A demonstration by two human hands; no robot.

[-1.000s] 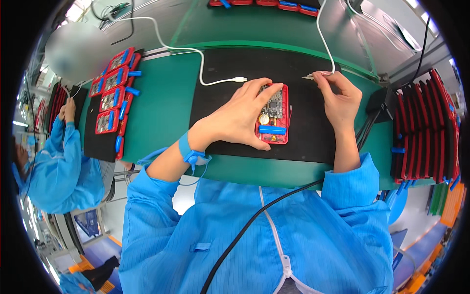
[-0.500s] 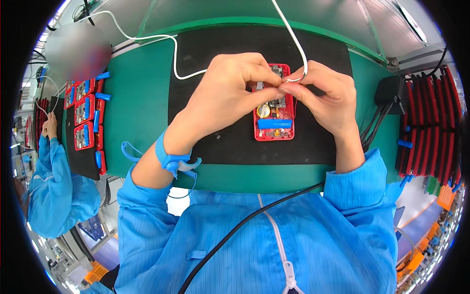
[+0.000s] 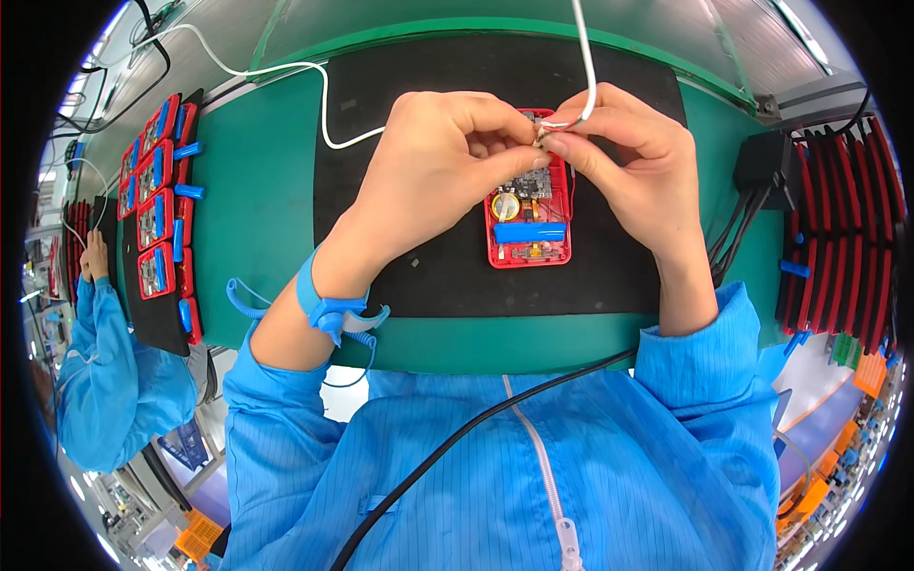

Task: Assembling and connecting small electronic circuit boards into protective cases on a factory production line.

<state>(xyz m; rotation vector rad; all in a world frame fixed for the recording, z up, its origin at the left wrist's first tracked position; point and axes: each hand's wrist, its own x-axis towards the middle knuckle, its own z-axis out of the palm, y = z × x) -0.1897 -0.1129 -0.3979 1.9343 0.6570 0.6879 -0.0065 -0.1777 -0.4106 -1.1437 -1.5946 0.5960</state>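
A red tray (image 3: 529, 249) with a circuit board, a round coin cell and a blue bar lies on the black mat (image 3: 433, 276). My left hand (image 3: 438, 167) rests on the tray's upper end, its fingers curled over the board. My right hand (image 3: 624, 157) pinches the plug end of a white cable (image 3: 583, 67) just above the board's top edge, fingertips touching those of the left hand. The plug itself is mostly hidden by my fingers. A blue wrist strap (image 3: 328, 305) with a coiled cord sits on my left wrist.
A second white cable (image 3: 276, 71) runs across the green table (image 3: 248, 219). Several red trays with boards (image 3: 157, 205) lie in a row at the left. Red racks (image 3: 843, 228) and a black box with cables (image 3: 762, 162) stand at the right. Another person in blue (image 3: 105, 371) works at far left.
My right hand brought the white cable's end from the right side of the mat over to the red tray. Both hands have closed together at the board's top.
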